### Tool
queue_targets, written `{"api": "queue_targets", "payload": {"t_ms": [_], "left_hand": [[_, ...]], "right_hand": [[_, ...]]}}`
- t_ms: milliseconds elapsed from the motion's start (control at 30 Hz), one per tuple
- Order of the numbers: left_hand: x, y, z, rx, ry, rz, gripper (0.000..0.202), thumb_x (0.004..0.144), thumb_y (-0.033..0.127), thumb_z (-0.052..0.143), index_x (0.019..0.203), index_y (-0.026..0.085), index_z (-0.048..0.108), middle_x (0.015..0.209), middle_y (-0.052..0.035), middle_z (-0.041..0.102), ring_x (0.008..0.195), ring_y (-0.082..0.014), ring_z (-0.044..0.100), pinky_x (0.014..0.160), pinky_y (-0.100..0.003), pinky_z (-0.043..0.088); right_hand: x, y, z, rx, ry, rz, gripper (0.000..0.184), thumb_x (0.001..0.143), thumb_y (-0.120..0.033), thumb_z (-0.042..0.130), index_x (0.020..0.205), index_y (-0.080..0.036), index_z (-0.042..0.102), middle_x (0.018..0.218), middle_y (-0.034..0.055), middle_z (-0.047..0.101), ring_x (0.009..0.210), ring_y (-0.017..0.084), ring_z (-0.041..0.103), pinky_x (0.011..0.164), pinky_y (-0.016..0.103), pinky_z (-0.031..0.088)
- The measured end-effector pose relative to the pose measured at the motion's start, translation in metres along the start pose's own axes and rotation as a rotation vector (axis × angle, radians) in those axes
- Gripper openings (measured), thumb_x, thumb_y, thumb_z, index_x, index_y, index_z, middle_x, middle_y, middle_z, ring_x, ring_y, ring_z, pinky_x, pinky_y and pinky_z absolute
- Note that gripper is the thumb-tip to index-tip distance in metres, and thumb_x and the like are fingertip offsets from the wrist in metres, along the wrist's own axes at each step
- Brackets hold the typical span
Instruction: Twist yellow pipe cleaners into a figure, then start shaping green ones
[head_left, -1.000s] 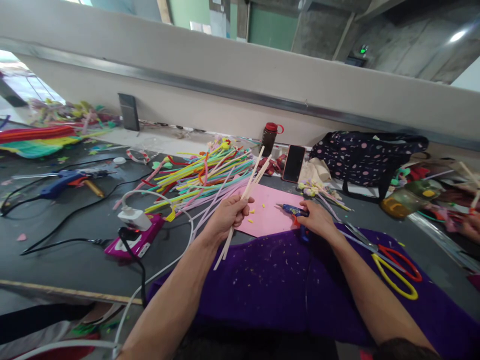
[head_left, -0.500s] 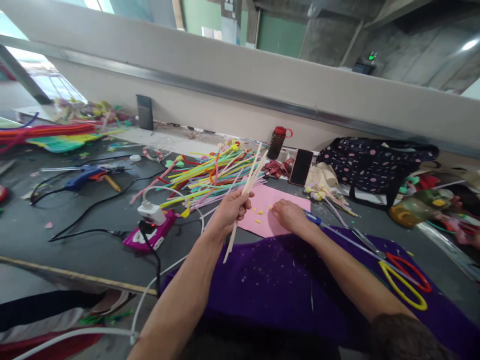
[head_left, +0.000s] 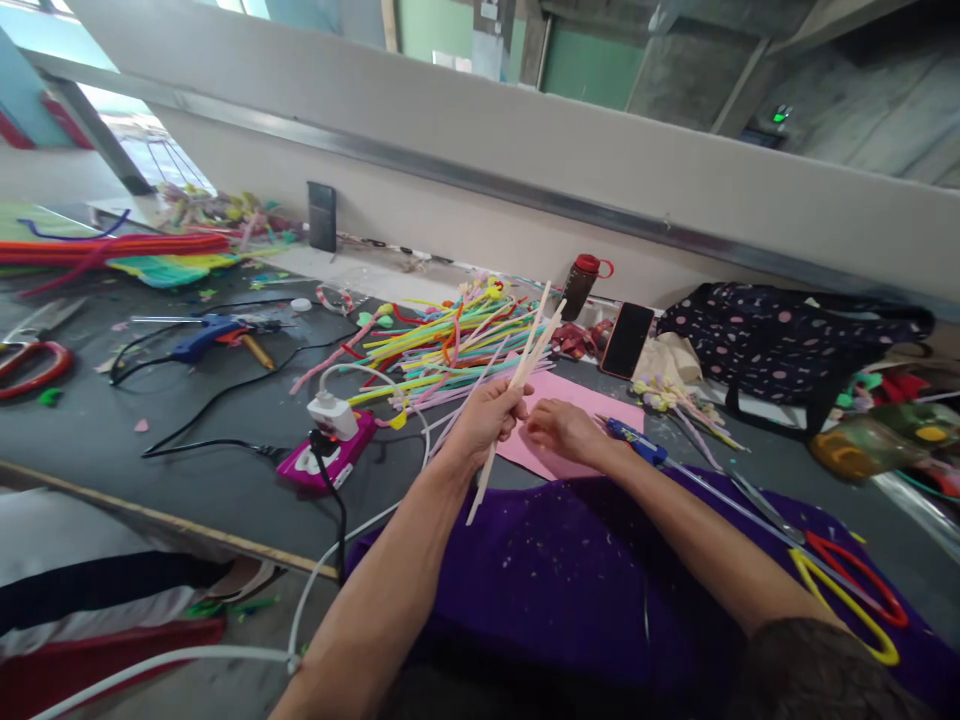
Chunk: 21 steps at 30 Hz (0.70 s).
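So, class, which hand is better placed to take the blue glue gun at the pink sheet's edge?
Probably the right hand: it is nearer the glue gun, while the left hand grips thin cream sticks. Whether the right holds anything is unclear.

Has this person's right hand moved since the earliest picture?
Yes: leftward across the pink sheet. The right hand was at the sheet's right edge; now it is close beside the left hand.
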<state>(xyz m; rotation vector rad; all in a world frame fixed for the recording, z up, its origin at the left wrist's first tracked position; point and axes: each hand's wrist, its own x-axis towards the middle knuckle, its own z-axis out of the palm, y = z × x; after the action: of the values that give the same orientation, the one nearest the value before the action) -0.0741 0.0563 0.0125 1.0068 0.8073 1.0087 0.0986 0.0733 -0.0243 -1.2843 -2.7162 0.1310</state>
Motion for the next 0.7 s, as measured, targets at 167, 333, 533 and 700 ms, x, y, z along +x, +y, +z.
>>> {"api": "queue_targets", "payload": {"t_ms": [167, 333, 533, 700], "left_hand": [[0.0, 0.0, 0.0, 0.007, -0.022, -0.009, 0.017, 0.077, 0.027, 0.05, 0.088, 0.013, 0.054, 0.053, 0.0052, 0.048, 0.03, -0.0001, 0.027, 0.031, -0.014, 0.015], [0.0, -0.002, 0.001, 0.004, -0.034, -0.016, 0.019, 0.077, 0.028, 0.052, 0.089, 0.013, 0.054, 0.053, 0.0053, 0.048, 0.03, 0.0, 0.028, 0.03, -0.014, 0.015], [0.0, -0.002, 0.002, -0.003, -0.019, -0.009, 0.019, 0.079, 0.029, 0.051, 0.087, 0.012, 0.054, 0.051, 0.0048, 0.051, 0.029, -0.0011, 0.033, 0.03, -0.014, 0.022], [-0.002, -0.003, 0.0, -0.091, -0.151, -0.13, 0.023, 0.078, 0.031, 0.052, 0.089, 0.011, 0.057, 0.059, -0.0015, 0.06, 0.041, -0.0073, 0.054, 0.034, -0.014, 0.035]], "right_hand": [[-0.012, 0.023, -0.014, -0.125, -0.007, 0.204, 0.018, 0.082, -0.021, 0.047, 0.085, -0.017, 0.065, 0.089, 0.008, 0.06, 0.089, 0.018, 0.052, 0.08, 0.028, 0.035], [-0.023, 0.005, -0.015, -0.006, 0.054, 0.127, 0.019, 0.083, -0.027, 0.047, 0.092, -0.019, 0.062, 0.09, 0.0056, 0.06, 0.085, 0.016, 0.053, 0.074, 0.026, 0.038], [-0.021, 0.005, -0.003, -0.064, 0.014, 0.02, 0.018, 0.083, -0.023, 0.047, 0.08, -0.016, 0.063, 0.081, 0.0071, 0.06, 0.081, 0.016, 0.053, 0.074, 0.027, 0.038], [-0.034, 0.022, -0.015, 0.142, 0.228, 0.274, 0.014, 0.079, -0.021, 0.05, 0.08, -0.016, 0.063, 0.083, 0.0072, 0.061, 0.079, 0.017, 0.055, 0.07, 0.028, 0.04]]}}
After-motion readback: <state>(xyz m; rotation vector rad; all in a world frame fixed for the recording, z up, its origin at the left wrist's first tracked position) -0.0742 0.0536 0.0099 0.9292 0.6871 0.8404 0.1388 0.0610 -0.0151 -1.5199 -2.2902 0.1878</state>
